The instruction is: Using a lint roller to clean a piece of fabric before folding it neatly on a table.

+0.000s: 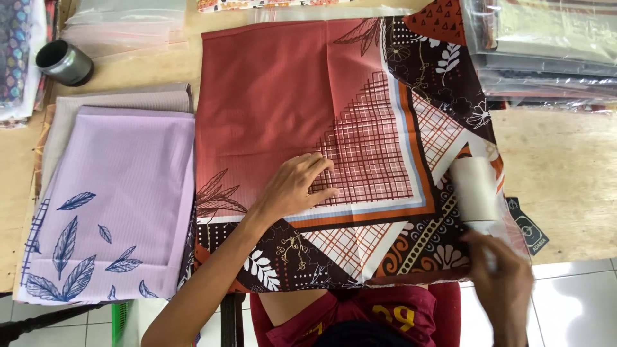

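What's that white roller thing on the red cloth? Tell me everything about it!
The lint roller is a white cylinder with a pale handle at its near end. It lies on the right part of the patterned red cloth, over its brown and orange border, with the handle pointing toward the person. The right hand grips the handle and looks blurred. The left hand rests flat on the cloth, apart from the roller. Its surface looks like plain paper or sticky sheet; I cannot tell which.
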